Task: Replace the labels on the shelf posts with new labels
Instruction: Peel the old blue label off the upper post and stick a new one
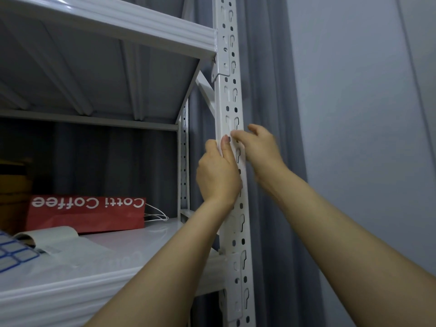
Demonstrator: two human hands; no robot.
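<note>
Both hands reach the slotted white metal post (232,95); left hand (218,175) grips it, right hand (259,147) blurred, hold unclear.

White shelf (141,244) holds red bag (87,213), open booklet (47,234), label sheet (11,256).

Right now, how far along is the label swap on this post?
Nothing finished shows on the white post. In hand: the left hand grips the post, thumb on its face; the right hand, blurred, touches it beside the thumb. Left: the blue-bordered label sheet lies on the shelf.
</note>
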